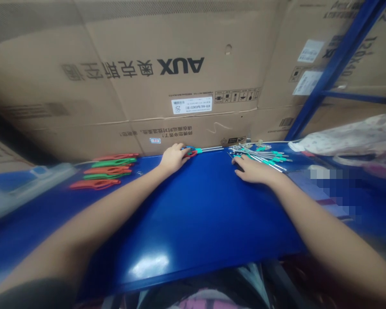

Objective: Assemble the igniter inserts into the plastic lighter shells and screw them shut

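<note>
- Slim silvery rods with a teal collar (198, 150) and red and blue parts at the left end; that end is partly hidden, so its shape cannot be made out.
- They lie flat and nearly parallel along the far edge of the blue desk (193, 206), metal ends pointing right.
- Just beyond those ends, a loose pile of thin silvery rods with teal pieces (270, 159) lies on the desk, many crossing at differing angles, its left side partly covered.
</note>
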Demonstrator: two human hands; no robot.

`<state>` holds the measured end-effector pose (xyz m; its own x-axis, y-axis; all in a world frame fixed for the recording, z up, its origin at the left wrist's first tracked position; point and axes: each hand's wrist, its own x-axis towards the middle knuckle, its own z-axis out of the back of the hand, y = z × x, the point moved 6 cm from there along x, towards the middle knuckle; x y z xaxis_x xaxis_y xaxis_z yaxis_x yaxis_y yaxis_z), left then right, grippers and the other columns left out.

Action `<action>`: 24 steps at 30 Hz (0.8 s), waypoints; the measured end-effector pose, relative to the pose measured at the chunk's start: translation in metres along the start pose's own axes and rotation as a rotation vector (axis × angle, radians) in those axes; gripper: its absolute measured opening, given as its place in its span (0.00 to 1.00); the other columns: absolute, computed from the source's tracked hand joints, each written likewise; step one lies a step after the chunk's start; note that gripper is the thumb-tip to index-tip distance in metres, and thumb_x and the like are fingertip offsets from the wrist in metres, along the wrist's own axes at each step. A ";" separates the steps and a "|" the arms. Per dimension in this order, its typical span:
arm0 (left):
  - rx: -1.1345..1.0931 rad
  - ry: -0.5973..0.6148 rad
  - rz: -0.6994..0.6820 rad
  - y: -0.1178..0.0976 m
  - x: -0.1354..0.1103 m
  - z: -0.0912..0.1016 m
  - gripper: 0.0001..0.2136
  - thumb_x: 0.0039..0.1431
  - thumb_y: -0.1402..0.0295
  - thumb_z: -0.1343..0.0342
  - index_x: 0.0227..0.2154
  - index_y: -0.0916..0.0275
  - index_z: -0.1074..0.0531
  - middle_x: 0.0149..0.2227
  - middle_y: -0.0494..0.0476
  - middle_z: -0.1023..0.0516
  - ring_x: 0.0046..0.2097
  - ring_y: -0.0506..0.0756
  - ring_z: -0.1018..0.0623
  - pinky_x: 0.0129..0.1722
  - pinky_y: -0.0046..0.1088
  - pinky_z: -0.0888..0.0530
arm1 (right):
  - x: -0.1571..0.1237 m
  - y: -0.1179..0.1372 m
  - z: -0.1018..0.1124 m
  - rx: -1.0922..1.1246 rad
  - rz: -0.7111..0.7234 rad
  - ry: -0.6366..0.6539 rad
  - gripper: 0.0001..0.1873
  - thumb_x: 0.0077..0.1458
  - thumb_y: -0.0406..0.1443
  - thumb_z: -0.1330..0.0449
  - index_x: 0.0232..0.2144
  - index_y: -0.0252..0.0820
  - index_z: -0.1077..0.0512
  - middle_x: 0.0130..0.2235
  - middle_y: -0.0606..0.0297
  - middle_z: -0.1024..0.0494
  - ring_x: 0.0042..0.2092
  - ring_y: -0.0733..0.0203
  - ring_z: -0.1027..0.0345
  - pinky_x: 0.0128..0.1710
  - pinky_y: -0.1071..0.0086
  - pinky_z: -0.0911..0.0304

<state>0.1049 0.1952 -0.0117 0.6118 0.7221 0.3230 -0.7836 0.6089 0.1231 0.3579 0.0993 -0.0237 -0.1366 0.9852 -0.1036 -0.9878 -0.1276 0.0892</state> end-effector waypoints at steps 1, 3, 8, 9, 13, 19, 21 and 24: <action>0.001 -0.001 -0.004 -0.001 0.001 -0.001 0.18 0.68 0.61 0.49 0.57 0.60 0.28 0.52 0.65 0.28 0.53 0.62 0.29 0.49 0.36 0.30 | 0.000 0.000 0.000 -0.002 -0.001 0.002 0.20 0.62 0.39 0.49 0.55 0.41 0.35 0.55 0.50 0.32 0.46 0.50 0.29 0.45 0.62 0.36; 0.003 -0.001 -0.011 -0.003 0.001 -0.003 0.16 0.69 0.60 0.50 0.53 0.59 0.25 0.50 0.65 0.27 0.52 0.62 0.29 0.47 0.36 0.30 | -0.001 0.000 0.000 -0.003 -0.005 0.006 0.20 0.62 0.39 0.49 0.55 0.42 0.35 0.55 0.50 0.32 0.46 0.50 0.28 0.45 0.61 0.36; 0.021 -0.003 0.005 -0.005 0.001 -0.005 0.15 0.68 0.60 0.50 0.45 0.59 0.21 0.44 0.64 0.27 0.50 0.63 0.29 0.43 0.36 0.31 | -0.004 0.003 0.003 -0.001 -0.054 0.013 0.22 0.61 0.38 0.49 0.57 0.43 0.35 0.57 0.49 0.32 0.49 0.47 0.28 0.47 0.60 0.35; 0.024 -0.006 0.012 -0.005 0.002 -0.005 0.15 0.68 0.60 0.50 0.45 0.60 0.21 0.44 0.64 0.28 0.49 0.63 0.29 0.42 0.36 0.31 | -0.005 0.003 0.004 -0.002 -0.077 0.017 0.23 0.61 0.37 0.49 0.58 0.43 0.35 0.57 0.48 0.32 0.50 0.46 0.28 0.47 0.59 0.35; 0.033 -0.028 0.019 -0.011 0.002 -0.002 0.16 0.68 0.59 0.49 0.46 0.62 0.21 0.47 0.66 0.29 0.51 0.64 0.30 0.44 0.38 0.32 | -0.008 0.003 0.006 -0.006 -0.160 0.033 0.25 0.61 0.34 0.51 0.60 0.42 0.36 0.57 0.46 0.30 0.52 0.44 0.29 0.48 0.57 0.36; 0.029 0.012 -0.006 -0.029 0.010 -0.002 0.16 0.68 0.59 0.49 0.47 0.62 0.23 0.45 0.65 0.26 0.49 0.63 0.28 0.42 0.37 0.31 | -0.005 0.004 0.005 -0.008 -0.193 0.006 0.26 0.61 0.34 0.50 0.61 0.41 0.36 0.56 0.46 0.30 0.54 0.44 0.30 0.49 0.58 0.35; 0.033 0.034 0.006 -0.032 0.013 -0.002 0.15 0.69 0.62 0.52 0.42 0.64 0.21 0.44 0.66 0.25 0.49 0.63 0.27 0.43 0.37 0.29 | -0.005 0.004 0.004 -0.009 -0.192 -0.002 0.26 0.61 0.34 0.50 0.61 0.41 0.36 0.57 0.46 0.30 0.54 0.44 0.30 0.50 0.58 0.35; 0.048 0.061 0.054 -0.031 0.017 0.000 0.14 0.70 0.63 0.51 0.41 0.66 0.23 0.45 0.65 0.24 0.49 0.61 0.25 0.46 0.39 0.26 | -0.005 0.004 0.005 -0.010 -0.195 -0.007 0.26 0.62 0.34 0.52 0.61 0.41 0.36 0.57 0.46 0.31 0.54 0.43 0.30 0.50 0.57 0.36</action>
<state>0.1397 0.1883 -0.0100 0.5729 0.7729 0.2727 -0.8189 0.5533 0.1523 0.3552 0.0939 -0.0179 0.0575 0.9921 -0.1114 -0.9962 0.0644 0.0588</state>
